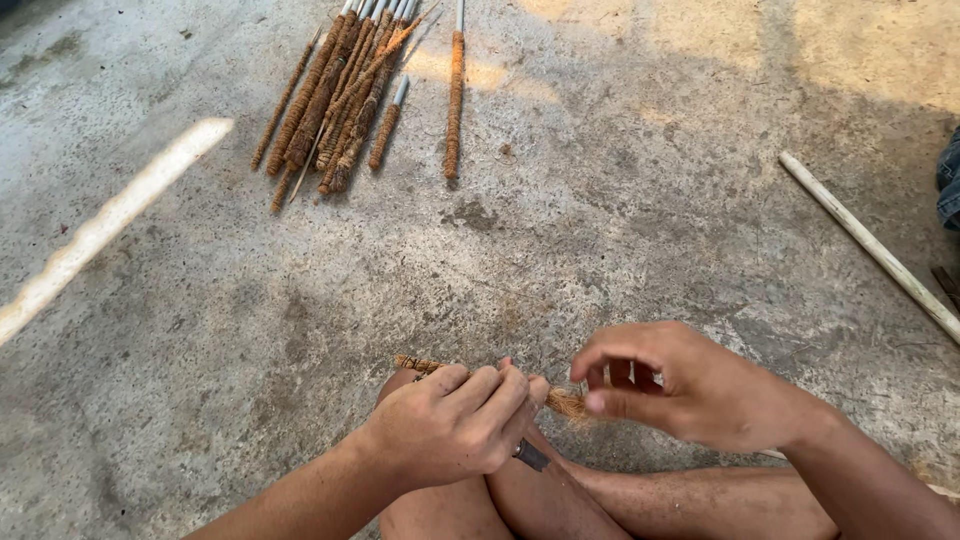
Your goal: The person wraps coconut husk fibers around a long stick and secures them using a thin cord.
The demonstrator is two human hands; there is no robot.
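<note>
- Where the work is carried out, a rough concrete floor (pixel 620 230) is seen, with the person's bare legs (pixel 600 500) folded on it at the bottom edge.
- A long pale stick (pixel 868 240) is laid diagonally at the right, well apart from the hands.
- A bundle of fibre-wrapped sticks (pixel 345 95) is laid at the top, with one wrapped stick (pixel 455 100) just beside it.
- The left hand (pixel 450 425) is closed around a fibre-wrapped stick (pixel 420 365) held above the knees.
- The right hand (pixel 680 385) is pinched, thumb to fingertips, just beside the frayed fibre tuft (pixel 566 403) at that stick's end.
</note>
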